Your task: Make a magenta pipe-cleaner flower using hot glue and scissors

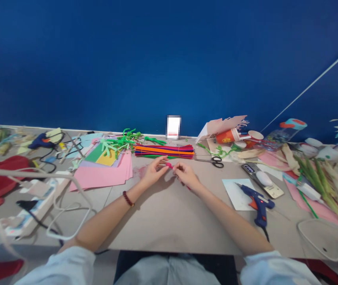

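Between my two hands is a bright pink pipe cleaner (169,165), bent or coiled at the end near the fingertips. My left hand (154,171) pinches it between thumb and fingers, with a dark bead bracelet on the wrist. From the other side, my right hand (187,176) has its fingertips closed on the same pipe cleaner, and a darker length sticks out below the palm. Just beyond the hands lies a banded bundle of coloured pipe cleaners (164,151) in red, orange, purple and green. Black-handled scissors (217,162) rest to its right.
Left are pink paper sheets (100,174), green pipe cleaner pieces (121,142) and a power strip (40,208) with looping cables. On the right, a blue glue gun (259,202) lies partly on white paper, near a phone (263,183), a tipped paper cup (227,137) and corn husks (320,182).
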The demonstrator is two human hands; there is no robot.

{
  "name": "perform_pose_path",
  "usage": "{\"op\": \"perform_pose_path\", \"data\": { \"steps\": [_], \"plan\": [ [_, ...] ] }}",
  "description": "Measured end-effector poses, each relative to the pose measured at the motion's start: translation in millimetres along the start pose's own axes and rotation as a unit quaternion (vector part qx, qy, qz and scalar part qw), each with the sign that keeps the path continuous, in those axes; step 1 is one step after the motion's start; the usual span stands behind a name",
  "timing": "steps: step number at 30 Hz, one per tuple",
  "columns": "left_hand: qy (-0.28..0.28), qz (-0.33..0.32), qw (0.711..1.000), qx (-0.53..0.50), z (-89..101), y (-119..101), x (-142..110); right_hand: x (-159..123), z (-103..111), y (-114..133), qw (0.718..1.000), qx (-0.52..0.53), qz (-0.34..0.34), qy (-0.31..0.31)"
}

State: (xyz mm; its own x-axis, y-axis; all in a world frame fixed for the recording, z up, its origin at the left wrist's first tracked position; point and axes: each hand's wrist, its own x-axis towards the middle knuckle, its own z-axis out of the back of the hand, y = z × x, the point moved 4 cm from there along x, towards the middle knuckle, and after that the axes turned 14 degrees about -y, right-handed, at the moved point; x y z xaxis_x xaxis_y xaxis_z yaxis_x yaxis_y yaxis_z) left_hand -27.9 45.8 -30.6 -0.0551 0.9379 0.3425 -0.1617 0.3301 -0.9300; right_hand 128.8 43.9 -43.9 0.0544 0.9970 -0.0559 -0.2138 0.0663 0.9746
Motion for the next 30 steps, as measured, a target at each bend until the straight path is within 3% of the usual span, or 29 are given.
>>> {"op": "perform_pose_path", "data": {
  "steps": [3, 6, 17, 23, 30],
  "plan": [
    [0.019, 0.152, 0.979, -0.135, -0.5, 14, 3, -1, -2, -2, 0.999, -0.012, 0.037, -0.021],
    [0.033, 0.209, 0.957, -0.197, -1.0, 19, 3, -4, -5, -6, 0.999, -0.021, 0.023, -0.033],
    [0.025, 0.239, 0.953, -0.184, -2.9, 20, 2, -11, -7, -2, 0.997, -0.026, 0.039, -0.057],
    [0.034, 0.258, 0.941, -0.214, -3.2, 20, 1, -11, -12, -4, 0.996, 0.076, -0.044, -0.031],
    [0.035, 0.278, 0.932, -0.228, -3.6, 18, 0, -9, -19, -10, 0.97, 0.201, -0.134, 0.01]
  ]
}}
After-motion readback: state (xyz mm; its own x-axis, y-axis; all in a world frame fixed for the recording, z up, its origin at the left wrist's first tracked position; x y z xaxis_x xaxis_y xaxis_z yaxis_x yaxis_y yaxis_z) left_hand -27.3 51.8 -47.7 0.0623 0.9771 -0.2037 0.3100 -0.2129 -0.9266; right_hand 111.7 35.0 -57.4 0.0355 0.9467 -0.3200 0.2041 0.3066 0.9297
